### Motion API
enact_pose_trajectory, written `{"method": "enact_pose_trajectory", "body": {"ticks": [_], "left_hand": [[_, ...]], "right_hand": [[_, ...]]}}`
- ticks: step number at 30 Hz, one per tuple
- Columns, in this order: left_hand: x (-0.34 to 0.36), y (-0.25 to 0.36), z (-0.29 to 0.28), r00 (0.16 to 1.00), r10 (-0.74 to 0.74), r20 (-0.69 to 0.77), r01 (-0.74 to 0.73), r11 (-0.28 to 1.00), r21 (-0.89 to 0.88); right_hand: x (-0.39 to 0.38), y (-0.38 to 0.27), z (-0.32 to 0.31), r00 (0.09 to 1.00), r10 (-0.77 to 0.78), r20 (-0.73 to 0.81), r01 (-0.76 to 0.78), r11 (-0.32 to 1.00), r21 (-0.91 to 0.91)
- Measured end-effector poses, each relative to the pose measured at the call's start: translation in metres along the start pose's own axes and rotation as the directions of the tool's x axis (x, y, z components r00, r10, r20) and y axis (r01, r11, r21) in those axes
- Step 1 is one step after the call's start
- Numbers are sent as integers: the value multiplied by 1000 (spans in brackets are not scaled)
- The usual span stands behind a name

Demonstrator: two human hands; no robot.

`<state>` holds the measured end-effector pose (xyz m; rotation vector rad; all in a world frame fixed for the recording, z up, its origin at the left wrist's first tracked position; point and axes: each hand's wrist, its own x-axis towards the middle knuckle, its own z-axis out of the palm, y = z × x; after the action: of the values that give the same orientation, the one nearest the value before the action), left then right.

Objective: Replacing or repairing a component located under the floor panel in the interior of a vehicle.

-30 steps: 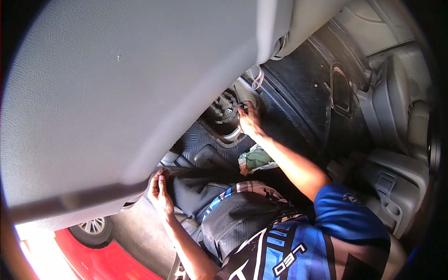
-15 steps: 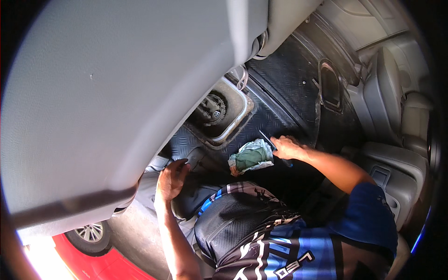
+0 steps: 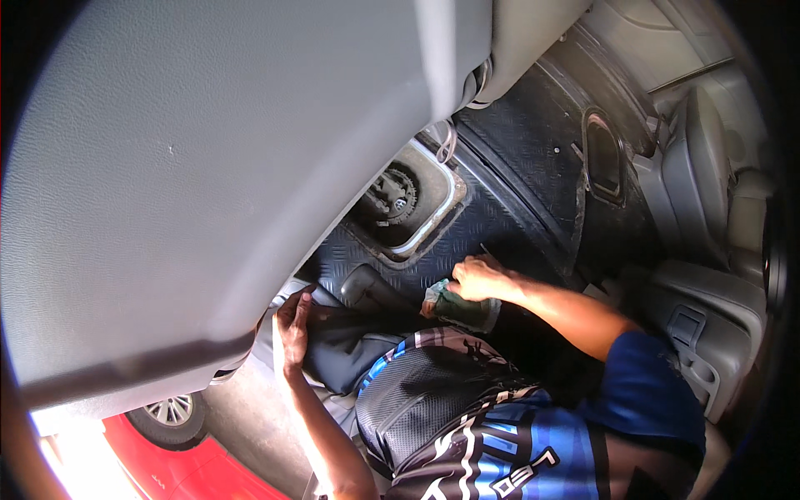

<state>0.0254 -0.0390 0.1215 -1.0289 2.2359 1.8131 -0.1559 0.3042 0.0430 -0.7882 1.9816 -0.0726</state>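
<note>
My right hand (image 3: 477,277) is closed round a screwdriver (image 3: 485,248). Only the thin shaft shows past the fingers, and its handle is hidden. Just under this hand lies a crumpled pale wrapper (image 3: 435,293) with a dull green mass (image 3: 467,312) in it. The thumb side is at the wrapper's upper edge; whether it grips the paper I cannot tell. My left hand (image 3: 292,325) is beside my bent leg, below the grey seat's edge, with fingers stretched out and nothing visible in them. Ahead, a square opening in the floor (image 3: 457,193) exposes a round, dirty fitting (image 3: 397,200).
A large grey seat (image 3: 250,125) covers the upper left. Black textured matting (image 3: 517,183) spreads over the vehicle floor, with another framed opening (image 3: 602,158) farther right. Grey seats (image 3: 704,312) stand at the right. Outside, lower left, is a red car (image 3: 175,458).
My right hand has moved left from beside the wrapper to above it, and now covers part of it. My left hand's fingers have drawn closer together. The view has shifted slightly.
</note>
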Motion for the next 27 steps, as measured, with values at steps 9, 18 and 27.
{"method": "enact_pose_trajectory", "body": {"ticks": [9, 18, 27], "left_hand": [[14, 5, 1, 992, -102, 67, 98, 993, 62], [17, 16, 12, 995, -86, 42, 73, 967, 243], [104, 40, 86, 899, -18, 438, -197, 877, 438]], "right_hand": [[148, -54, -22, 428, 0, -904, 177, 981, 84], [191, -81, -21, 529, 257, -809, 4, 952, 305], [195, -69, -14, 490, 215, -845, 28, 965, 261]]}}
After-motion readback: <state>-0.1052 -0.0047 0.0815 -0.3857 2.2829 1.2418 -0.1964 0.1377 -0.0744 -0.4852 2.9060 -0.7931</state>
